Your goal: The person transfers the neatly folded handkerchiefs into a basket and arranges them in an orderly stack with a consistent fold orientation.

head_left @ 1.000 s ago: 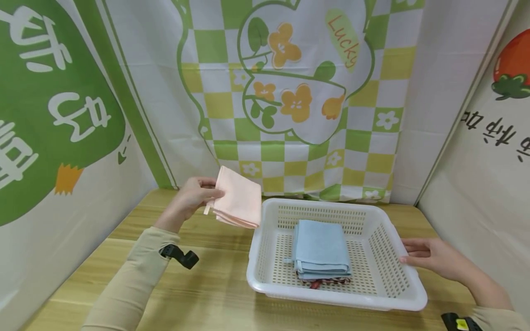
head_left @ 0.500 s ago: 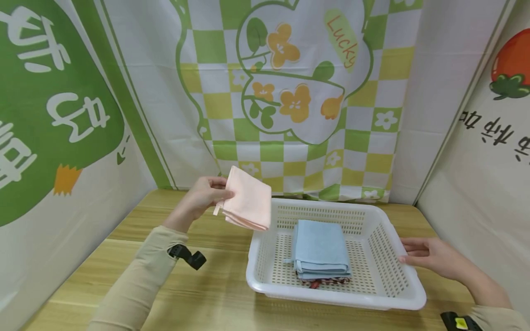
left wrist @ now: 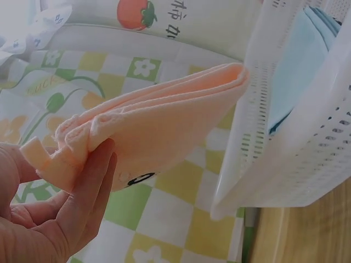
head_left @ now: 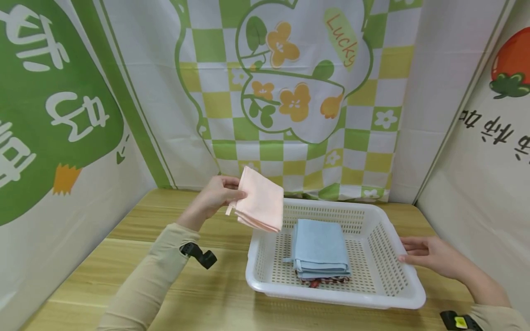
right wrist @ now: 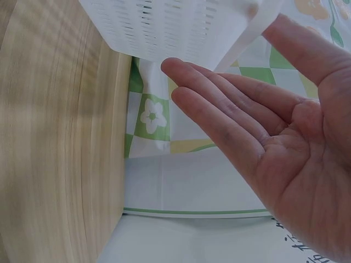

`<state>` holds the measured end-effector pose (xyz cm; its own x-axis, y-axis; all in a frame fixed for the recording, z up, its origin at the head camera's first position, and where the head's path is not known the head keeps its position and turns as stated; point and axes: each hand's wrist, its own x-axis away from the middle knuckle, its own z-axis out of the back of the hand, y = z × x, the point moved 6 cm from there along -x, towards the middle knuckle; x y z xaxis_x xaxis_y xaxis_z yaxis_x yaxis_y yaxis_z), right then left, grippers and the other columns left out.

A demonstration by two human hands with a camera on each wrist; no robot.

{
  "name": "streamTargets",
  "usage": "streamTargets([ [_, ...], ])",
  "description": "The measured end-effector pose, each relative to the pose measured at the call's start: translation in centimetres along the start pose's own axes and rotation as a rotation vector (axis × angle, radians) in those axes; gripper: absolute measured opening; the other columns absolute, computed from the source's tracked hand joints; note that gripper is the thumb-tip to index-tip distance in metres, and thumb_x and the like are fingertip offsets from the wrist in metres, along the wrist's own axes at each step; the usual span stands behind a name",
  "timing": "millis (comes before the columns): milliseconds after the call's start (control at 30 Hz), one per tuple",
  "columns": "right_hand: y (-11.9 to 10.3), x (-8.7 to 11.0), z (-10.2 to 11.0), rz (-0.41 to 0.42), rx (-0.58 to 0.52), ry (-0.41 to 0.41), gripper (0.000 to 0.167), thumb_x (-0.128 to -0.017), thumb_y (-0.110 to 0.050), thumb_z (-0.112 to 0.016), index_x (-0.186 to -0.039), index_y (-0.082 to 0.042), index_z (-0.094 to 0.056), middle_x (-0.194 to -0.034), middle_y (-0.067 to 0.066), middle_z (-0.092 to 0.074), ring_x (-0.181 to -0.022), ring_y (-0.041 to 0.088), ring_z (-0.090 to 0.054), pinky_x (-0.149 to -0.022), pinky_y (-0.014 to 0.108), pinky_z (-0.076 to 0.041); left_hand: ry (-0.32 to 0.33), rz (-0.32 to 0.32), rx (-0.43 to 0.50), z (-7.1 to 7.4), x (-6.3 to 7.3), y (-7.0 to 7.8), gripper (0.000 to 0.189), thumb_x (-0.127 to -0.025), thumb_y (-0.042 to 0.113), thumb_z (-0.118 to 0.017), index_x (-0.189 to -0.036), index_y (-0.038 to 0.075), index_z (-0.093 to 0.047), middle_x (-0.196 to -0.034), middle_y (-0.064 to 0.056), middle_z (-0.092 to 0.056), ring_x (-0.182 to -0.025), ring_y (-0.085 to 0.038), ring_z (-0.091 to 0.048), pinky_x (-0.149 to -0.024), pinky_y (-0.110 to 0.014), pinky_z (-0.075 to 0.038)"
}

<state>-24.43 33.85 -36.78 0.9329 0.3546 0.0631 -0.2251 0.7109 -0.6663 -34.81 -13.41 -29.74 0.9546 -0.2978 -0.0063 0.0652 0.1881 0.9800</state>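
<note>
My left hand (head_left: pixel 216 196) pinches a folded peach towel (head_left: pixel 264 197) by its looped edge, holding it up over the left rim of the white plastic basket (head_left: pixel 339 301). In the left wrist view the folded layers of the peach towel (left wrist: pixel 153 118) show, with a small dark mark on its underside. Inside the basket lies a folded light blue towel (head_left: pixel 320 246), on top of a red-and-brown patterned cloth (head_left: pixel 331 280) that is mostly hidden. At the basket's right side, my right hand (head_left: pixel 434 258) rests with its thumb at the rim and straight fingers along the outer wall.
The basket stands on a wooden table (head_left: pixel 198 294). A green-and-white checked curtain (head_left: pixel 298 156) hangs close behind it. Printed fabric walls (head_left: pixel 141 193) stand at both sides. A black wrist camera (head_left: pixel 199 255) sits on my left forearm.
My left hand has carried the peach towel steadily to the right, from beside the basket to over its left rim. The right hand and the basket have stayed almost still.
</note>
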Motion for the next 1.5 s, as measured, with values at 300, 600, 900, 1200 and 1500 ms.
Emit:
streamTargets([
  [300, 0.0, 0.2, 0.1, -0.034, 0.015, 0.018, 0.062, -0.09, -0.027, -0.065, -0.131, 0.015, -0.045, -0.119, 0.026, -0.062, -0.095, 0.017, -0.068, -0.074, 0.031, -0.057, -0.025, 0.002, 0.035, -1.5, -0.8, -0.1, 0.04, -0.083, -0.004, -0.064, -0.121, -0.013, -0.053, -0.088, -0.004, -0.064, -0.071, -0.011, -0.063, -0.065, -0.022, -0.056],
  [600, 0.0, 0.2, 0.1, -0.032, 0.033, 0.023, 0.062, -0.09, -0.027, -0.065, -0.131, 0.014, -0.045, -0.119, 0.025, -0.062, -0.096, 0.018, -0.068, -0.074, 0.029, -0.057, -0.048, 0.004, 0.026, -2.7, -1.4, -0.1, 0.04, -0.083, -0.003, -0.066, -0.12, -0.011, -0.056, -0.091, -0.006, -0.065, -0.072, -0.011, -0.063, -0.069, -0.024, -0.056],
  [900, -0.1, 0.2, 0.2, -0.038, 0.032, 0.025, 0.062, -0.09, -0.028, -0.065, -0.131, 0.014, -0.045, -0.118, 0.025, -0.062, -0.095, 0.018, -0.068, -0.073, 0.026, -0.057, -0.044, 0.03, 0.031, -3.8, -1.8, 0.1, 0.039, -0.081, -0.005, -0.066, -0.118, -0.01, -0.057, -0.094, -0.008, -0.064, -0.074, -0.013, -0.063, -0.071, -0.027, -0.057],
  [1200, 0.1, 0.2, 0.0, -0.034, 0.039, 0.027, 0.062, -0.09, -0.027, -0.065, -0.131, 0.014, -0.045, -0.117, 0.024, -0.063, -0.095, 0.017, -0.068, -0.073, 0.022, -0.055, -0.063, 0.024, 0.028, -5.0, -2.2, 0.0, 0.035, -0.082, -0.004, -0.066, -0.115, -0.01, -0.058, -0.092, -0.007, -0.063, -0.074, -0.013, -0.062, -0.07, -0.026, -0.056],
  [1500, -0.2, 0.1, 0.0, -0.027, 0.027, 0.014, 0.062, -0.09, -0.027, -0.065, -0.131, 0.015, -0.045, -0.118, 0.025, -0.062, -0.095, 0.013, -0.068, -0.073, 0.022, -0.056, -0.075, 0.028, 0.001, -6.5, -2.9, 0.0, 0.034, -0.081, -0.003, -0.067, -0.114, -0.009, -0.06, -0.094, -0.009, -0.062, -0.076, -0.014, -0.061, -0.07, -0.025, -0.055],
])
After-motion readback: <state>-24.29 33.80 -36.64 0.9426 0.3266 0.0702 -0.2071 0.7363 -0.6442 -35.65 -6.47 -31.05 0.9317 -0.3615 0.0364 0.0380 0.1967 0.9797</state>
